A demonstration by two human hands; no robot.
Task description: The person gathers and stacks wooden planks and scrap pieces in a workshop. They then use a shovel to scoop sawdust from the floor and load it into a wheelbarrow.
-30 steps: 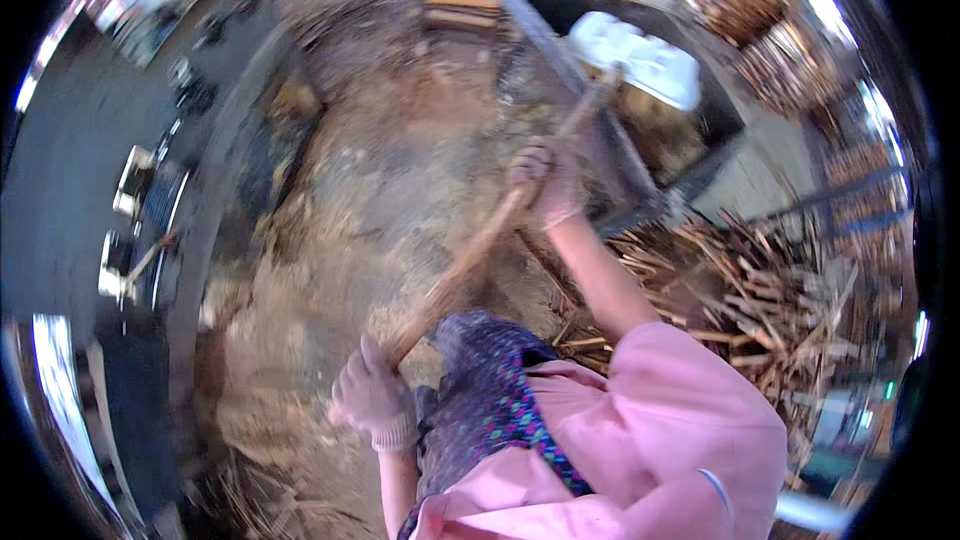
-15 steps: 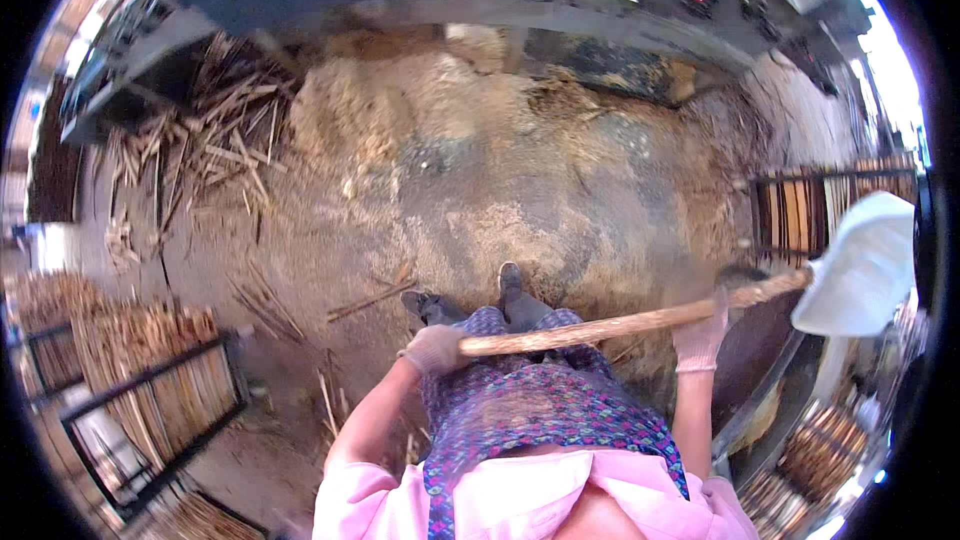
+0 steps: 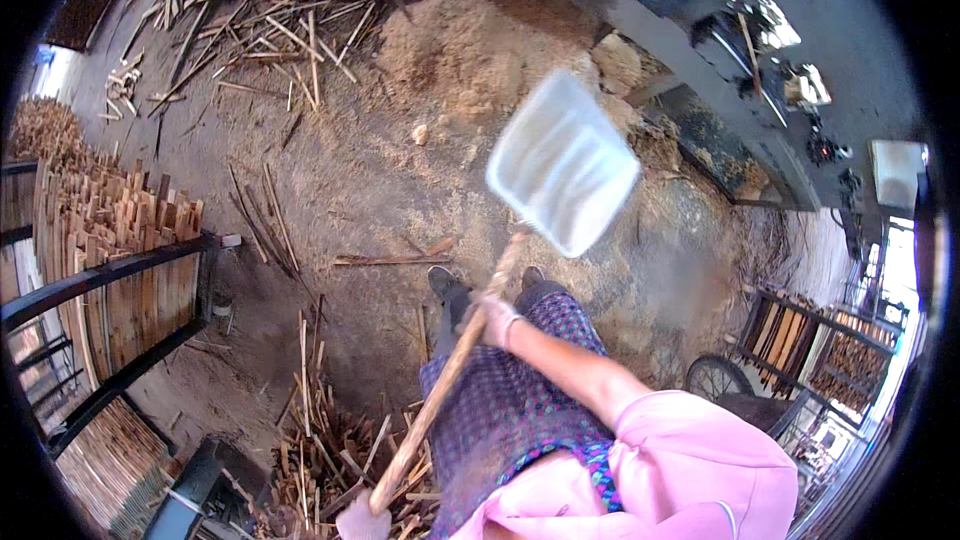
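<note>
A shovel with a pale, ribbed scoop blade (image 3: 565, 162) and a long wooden handle (image 3: 436, 395) slants across the front of my body. My right hand (image 3: 494, 320), in a light work glove, is wrapped round the handle partway down, in front of my apron. My left hand (image 3: 362, 521), also gloved, grips the handle's butt end low at the lower edge. The blade is up ahead of my feet, close to the sawdust pile (image 3: 445, 52), and looks empty. It is slightly blurred by motion.
Loose wood strips (image 3: 315, 45) litter the floor at the far left. A black rack (image 3: 130, 268) of upright slats stands left, and scrap sticks (image 3: 310, 460) lie near my left. A machine (image 3: 690, 40) spans the far right; a wheeled cart (image 3: 720, 377) stands right.
The shovel has swung from my right side to the front, its blade now near the sawdust. My left hand has dropped back toward the lower edge; my view has turned.
</note>
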